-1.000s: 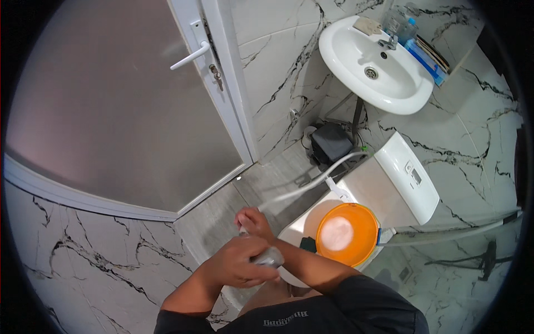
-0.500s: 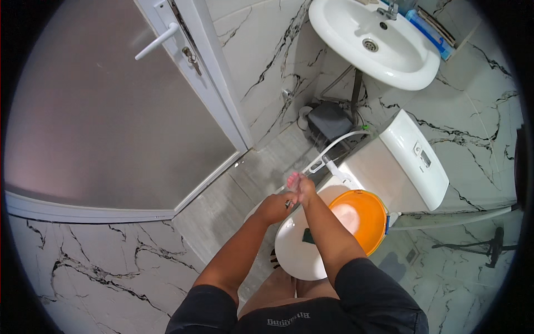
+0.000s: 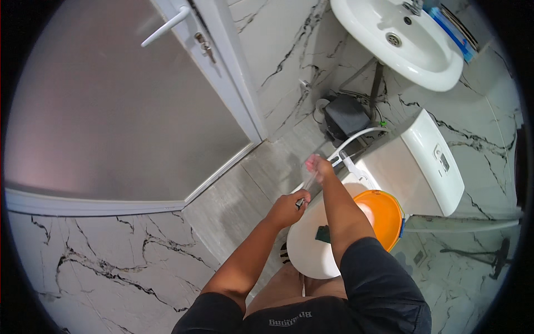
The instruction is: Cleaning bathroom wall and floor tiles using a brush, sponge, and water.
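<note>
In my left hand (image 3: 286,209), the fingers are wrapped round a small dark-and-silver spray nozzle (image 3: 301,203). A pale, see-through streak like running water stretches from it toward my right hand (image 3: 319,168). The right hand is turned up above the toilet's front left side, fingers partly spread and slightly blurred, with nothing seen in it. Below the arms is the white closed toilet lid (image 3: 305,247), bearing a dark green scouring pad (image 3: 322,234). An orange basin (image 3: 386,217) with whitish contents sits on the toilet, partly hidden by my right forearm.
A white hose (image 3: 356,135) curves from beside the toilet tank (image 3: 436,158). Behind stand a grey bin (image 3: 346,116) and a wall washbasin (image 3: 420,55). The frosted door (image 3: 128,111) is at left, over grey floor tiles (image 3: 233,195). A squeegee-like tool (image 3: 495,259) shows at right.
My right hand has moved up and away from the left, and the gap between them has widened. The pale streak now shows between them. The whole view has shifted slightly.
</note>
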Demonstrator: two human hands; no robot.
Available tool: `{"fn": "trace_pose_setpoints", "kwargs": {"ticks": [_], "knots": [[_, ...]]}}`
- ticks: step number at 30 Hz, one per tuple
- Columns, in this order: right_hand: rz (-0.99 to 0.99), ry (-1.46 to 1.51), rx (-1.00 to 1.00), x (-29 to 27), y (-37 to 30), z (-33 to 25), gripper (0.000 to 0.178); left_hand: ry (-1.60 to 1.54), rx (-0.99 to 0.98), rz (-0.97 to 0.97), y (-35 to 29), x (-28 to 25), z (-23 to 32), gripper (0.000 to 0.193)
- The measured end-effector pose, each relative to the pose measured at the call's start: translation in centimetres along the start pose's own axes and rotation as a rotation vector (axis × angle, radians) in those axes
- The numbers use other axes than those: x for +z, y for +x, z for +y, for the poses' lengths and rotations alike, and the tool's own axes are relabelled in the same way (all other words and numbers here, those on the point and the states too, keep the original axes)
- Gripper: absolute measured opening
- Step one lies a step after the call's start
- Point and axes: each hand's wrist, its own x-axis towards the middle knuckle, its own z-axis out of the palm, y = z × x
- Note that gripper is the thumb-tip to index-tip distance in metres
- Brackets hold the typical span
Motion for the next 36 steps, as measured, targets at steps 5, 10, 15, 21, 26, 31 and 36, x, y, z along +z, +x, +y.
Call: {"fn": "trace_pose_setpoints", "kwargs": {"ticks": [5,10,15,21,26,31,36], "knots": [[-0.091,0.313,-0.051,2.9,-8.0,-1.9,0.051,-0.047,-0.094,0.158,0.2,1.3,-1.6,0.027],[-0.524,-0.175,-0.277,4.8,-19.7,0.8,0.065,-0.46,0.009,0.405,-1.1,0.4,-1.7,0.041],[-0.933,-0.512,-0.444,7.8,-24.6,-2.9,0.062,-0.526,0.016,0.348,-6.9,-5.5,2.5,0.049],[-1.445,-1.273,-0.023,15.4,-32.0,-9.2,0.06,0.108,0.42,0.019,-17.4,-14.0,9.9,0.024],[-2.02,-1.804,0.148,21.2,-35.5,-6.8,0.062,0.351,0.475,-0.204,-23.4,-12.2,10.2,0.016],[-1.843,-1.836,-0.101,21.9,-34.0,0.1,0.057,0.356,0.452,0.214,-27.0,-10.0,3.7,0.025],[-1.634,-1.271,-0.7,19.5,-29.5,4.4,0.039,0.264,-0.076,1.163,-25.7,-3.2,-2.2,0.064]]}}
